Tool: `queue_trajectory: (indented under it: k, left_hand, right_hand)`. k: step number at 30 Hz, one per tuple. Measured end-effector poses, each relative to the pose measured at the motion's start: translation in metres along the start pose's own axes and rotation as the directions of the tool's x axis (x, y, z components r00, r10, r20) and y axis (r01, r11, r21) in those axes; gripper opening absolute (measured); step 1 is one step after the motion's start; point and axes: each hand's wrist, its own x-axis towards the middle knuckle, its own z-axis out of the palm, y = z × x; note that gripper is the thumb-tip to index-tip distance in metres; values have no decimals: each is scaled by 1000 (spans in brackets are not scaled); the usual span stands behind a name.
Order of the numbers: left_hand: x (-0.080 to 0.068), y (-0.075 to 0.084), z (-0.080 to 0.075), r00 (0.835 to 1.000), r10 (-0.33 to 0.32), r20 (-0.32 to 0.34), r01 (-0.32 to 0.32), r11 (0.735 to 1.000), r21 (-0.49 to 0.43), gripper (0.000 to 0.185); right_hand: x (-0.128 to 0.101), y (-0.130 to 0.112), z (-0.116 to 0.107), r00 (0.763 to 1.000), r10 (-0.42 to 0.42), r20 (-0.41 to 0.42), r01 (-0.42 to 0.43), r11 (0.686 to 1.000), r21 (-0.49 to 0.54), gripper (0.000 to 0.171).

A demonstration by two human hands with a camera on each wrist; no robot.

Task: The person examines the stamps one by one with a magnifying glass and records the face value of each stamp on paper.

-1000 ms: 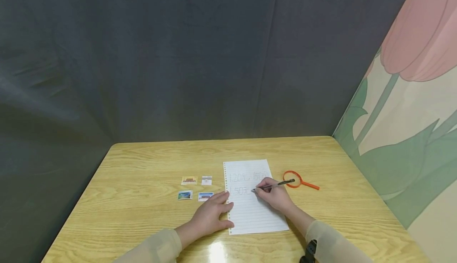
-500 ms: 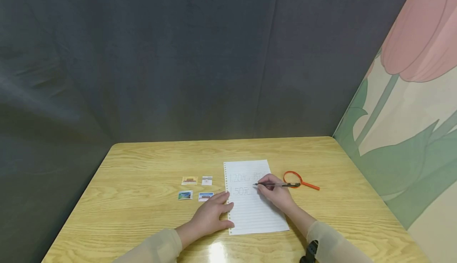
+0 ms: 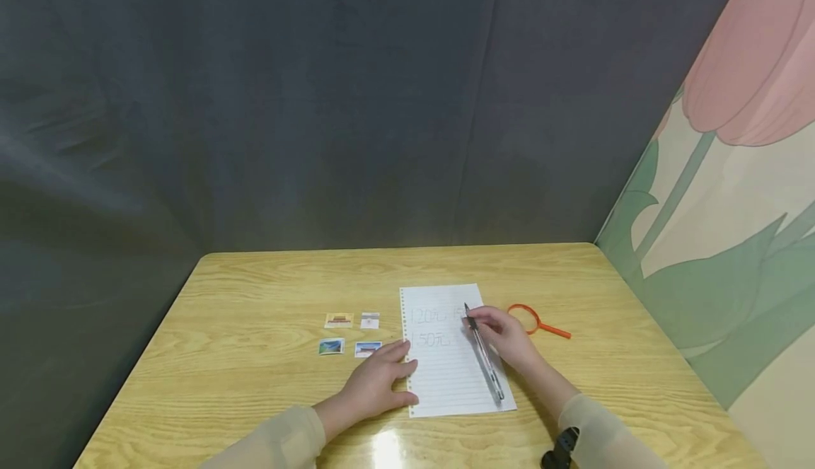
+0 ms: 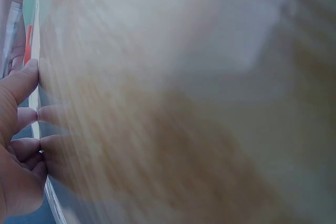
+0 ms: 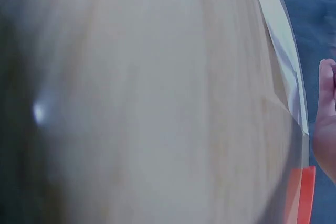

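My left hand (image 3: 380, 378) rests with spread fingers on the left, punched edge of a lined sheet of paper (image 3: 446, 391). In the left wrist view its fingertips (image 4: 31, 72) touch the surface. Above the sheet's right side, my right hand (image 3: 506, 333) pinches a clear-barrelled pen (image 3: 486, 363) near its black grip. The pen slants with its tip toward the far side and its back end toward me. Handwritten figures fill two rows on the upper sheet; the right hand partly covers them. The right wrist view shows only part of that hand (image 5: 326, 114).
Several postage stamps lie left of the sheet: a yellow one (image 3: 339, 320), a pale one (image 3: 370, 320), a green-blue one (image 3: 331, 346) and a blue one (image 3: 367, 349) by the left fingertips. An orange magnifying glass (image 3: 552, 330) lies right of the sheet. A dark curtain (image 3: 350, 136) hangs behind.
My right hand has lifted off the writing and shifted slightly right. The pen has swung in its fingers from pointing left to pointing away from me. The left hand stays put.
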Motion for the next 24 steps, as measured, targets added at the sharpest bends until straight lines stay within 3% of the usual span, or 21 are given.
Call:
queue_trajectory:
  k: [2,5,9,16,20,24]
  left_hand:
    - [0,0,0,1000,0,2,0,1000,4,62]
    - [1,0,0,1000,-4,8,4,1000,4,62]
    - [1,-1,1,1000,-7,9,7,1000,-2,63]
    - [1,-1,2,1000,-2,6,2,1000,1,62]
    - [0,0,1,1000,-1,-3,1,1000,0,62]
    - [0,1,1,1000,-2,-6,2,1000,1,62]
  right_hand:
    - [0,0,-1,998,66,5,-67,993,96,23]
    - [0,-2,0,986,165,8,-162,955,247,30]
    - [0,-6,0,973,228,17,-222,926,305,34]
    - [-3,-8,-16,985,171,13,-171,968,186,33]
    - [-6,-9,-36,979,188,-74,-185,981,52,34]
    - [-12,-8,-62,964,194,-180,-215,971,-107,33]
